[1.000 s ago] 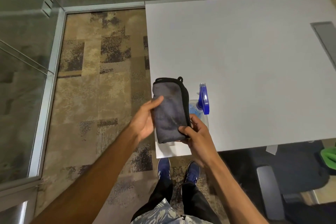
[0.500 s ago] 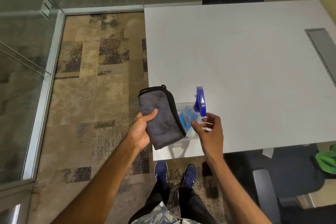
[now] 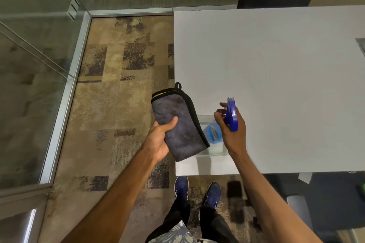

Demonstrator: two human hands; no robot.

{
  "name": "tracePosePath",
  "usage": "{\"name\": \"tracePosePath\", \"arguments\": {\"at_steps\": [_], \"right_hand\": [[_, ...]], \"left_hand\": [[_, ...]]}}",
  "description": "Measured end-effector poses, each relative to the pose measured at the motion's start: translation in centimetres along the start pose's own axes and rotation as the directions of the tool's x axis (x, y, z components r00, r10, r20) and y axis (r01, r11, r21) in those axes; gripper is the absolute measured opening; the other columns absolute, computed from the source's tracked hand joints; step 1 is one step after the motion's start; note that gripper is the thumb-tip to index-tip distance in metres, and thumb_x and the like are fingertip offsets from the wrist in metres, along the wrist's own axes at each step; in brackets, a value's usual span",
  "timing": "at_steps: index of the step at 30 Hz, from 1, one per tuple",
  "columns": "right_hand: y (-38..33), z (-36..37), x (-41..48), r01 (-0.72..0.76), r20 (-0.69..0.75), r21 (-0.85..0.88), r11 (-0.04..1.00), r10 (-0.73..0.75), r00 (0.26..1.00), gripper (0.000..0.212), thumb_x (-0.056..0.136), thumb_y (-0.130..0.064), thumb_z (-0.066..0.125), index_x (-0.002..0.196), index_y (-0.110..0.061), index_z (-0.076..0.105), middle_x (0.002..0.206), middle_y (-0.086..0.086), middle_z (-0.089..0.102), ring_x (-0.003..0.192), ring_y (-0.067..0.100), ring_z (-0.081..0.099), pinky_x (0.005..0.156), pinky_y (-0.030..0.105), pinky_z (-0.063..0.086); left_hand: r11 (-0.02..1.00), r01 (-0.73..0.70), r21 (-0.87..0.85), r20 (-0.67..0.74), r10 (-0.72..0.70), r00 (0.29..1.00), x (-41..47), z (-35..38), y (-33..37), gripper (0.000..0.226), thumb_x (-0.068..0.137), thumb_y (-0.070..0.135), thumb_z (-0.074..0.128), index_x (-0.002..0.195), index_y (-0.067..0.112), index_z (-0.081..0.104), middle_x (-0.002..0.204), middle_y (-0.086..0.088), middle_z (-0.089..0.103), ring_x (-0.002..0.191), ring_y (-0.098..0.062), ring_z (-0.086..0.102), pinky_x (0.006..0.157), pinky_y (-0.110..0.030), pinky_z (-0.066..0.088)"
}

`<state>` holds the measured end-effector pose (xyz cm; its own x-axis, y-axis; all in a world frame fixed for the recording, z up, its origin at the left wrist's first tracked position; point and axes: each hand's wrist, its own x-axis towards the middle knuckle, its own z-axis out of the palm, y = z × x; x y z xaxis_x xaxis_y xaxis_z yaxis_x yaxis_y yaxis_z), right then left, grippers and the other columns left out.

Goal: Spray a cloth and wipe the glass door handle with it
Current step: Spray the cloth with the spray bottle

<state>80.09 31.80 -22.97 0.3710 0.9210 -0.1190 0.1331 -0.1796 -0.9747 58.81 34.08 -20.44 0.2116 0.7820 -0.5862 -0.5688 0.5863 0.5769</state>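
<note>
The right hand is closing around the neck of the clear plastic spray bottle with the blue trigger head; thumb and fingers are wrapping it below the trigger, though whether the grasp is fully settled cannot be told, as the index fingertip is still lying extended beside the nozzle. The left hand is gripping the folded grey microfibre cloth with black piped edging, thumb pressing across its face, the cloth standing just beside the bottle over the near-left corner of the flat white matte table. Risks, as judged: the bottle is smooth, rigid and holding blue liquid, so a loose hold at the neck is liable to let it slip or tip at the table edge; the nozzle is pointing away from the cloth, so a squeeze before turning it is likely to put spray on the table or the mottled brown patterned carpet instead. The cloth is soft, plush and limp, with a small hanging loop at its top corner, and it is liable to unfold if pinched only by one edge. The glass partition in its metal frame is standing well to the left; no door handle is showing clearly in this view.
</note>
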Motion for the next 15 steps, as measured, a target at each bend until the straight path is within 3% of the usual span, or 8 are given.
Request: {"name": "tracePosePath", "arguments": {"at_steps": [2, 5, 10, 13, 15], "right_hand": [[-0.3, 0.1, 0.1, 0.016, -0.018, 0.006, 1.000, -0.016, 1.000, 0.061, 0.085, -0.052, 0.063, 0.136, -0.019, 0.053, 0.112, -0.013, 0.066, 0.098, -0.001, 0.068, 0.088, 0.021, 0.058], [-1.1, 0.0, 0.2, 0.039, -0.031, 0.006, 0.999, -0.039, 0.999, 0.047, 0.091, -0.039, 0.064, 0.133, -0.023, 0.053, 0.114, -0.013, 0.066, 0.100, 0.003, 0.068, 0.089, 0.030, 0.060], [-4.9, -1.0, -0.6, 0.126, -0.059, -0.006, 0.992, -0.126, 0.990, 0.052, 0.086, -0.050, 0.063, 0.123, -0.015, 0.058, 0.107, -0.011, 0.067, 0.091, 0.009, 0.070, 0.078, 0.019, 0.059], [-7.5, -2.0, -1.3, 0.176, -0.052, -0.021, 0.984, -0.177, 0.983, 0.037, 0.092, -0.039, 0.068, 0.116, -0.012, 0.061, 0.103, -0.004, 0.069, 0.088, 0.026, 0.072, 0.078, 0.032, 0.062], [-9.0, -2.8, -1.9, 0.188, -0.007, -0.016, 0.982, -0.188, 0.982, 0.024, 0.097, -0.023, 0.069, 0.117, -0.012, 0.063, 0.107, -0.003, 0.071, 0.093, 0.027, 0.071, 0.082, 0.043, 0.062]], "left_hand": [[1.000, -0.020, 0.011, 0.003, 0.020, 1.000, -0.1, -0.1, 0.3, 0.061, 0.088, 0.008, 0.069, 0.145, -0.001, 0.050, 0.144, -0.024, 0.058, 0.133, -0.037, 0.057, 0.107, -0.047, 0.051], [0.999, -0.045, 0.023, -0.021, 0.046, 0.999, -0.1, 0.0, 0.7, 0.049, 0.089, 0.008, 0.066, 0.137, 0.000, 0.057, 0.141, -0.023, 0.060, 0.131, -0.035, 0.059, 0.105, -0.044, 0.053], [0.999, -0.051, -0.005, -0.038, 0.050, 0.998, -0.3, 0.4, 1.9, 0.037, 0.094, 0.011, 0.061, 0.131, 0.004, 0.063, 0.132, -0.016, 0.069, 0.127, -0.032, 0.063, 0.104, -0.045, 0.055], [0.995, -0.022, -0.099, -0.018, 0.020, 1.000, -0.7, 1.2, 3.2, 0.045, 0.099, 0.023, 0.058, 0.139, 0.003, 0.058, 0.138, -0.017, 0.065, 0.129, -0.032, 0.062, 0.107, -0.047, 0.050], [0.992, -0.047, -0.120, 0.000, 0.047, 0.999, -0.9, 1.8, 3.9, 0.050, 0.101, 0.033, 0.054, 0.142, 0.004, 0.056, 0.140, -0.017, 0.064, 0.129, -0.031, 0.062, 0.107, -0.046, 0.050]]}}
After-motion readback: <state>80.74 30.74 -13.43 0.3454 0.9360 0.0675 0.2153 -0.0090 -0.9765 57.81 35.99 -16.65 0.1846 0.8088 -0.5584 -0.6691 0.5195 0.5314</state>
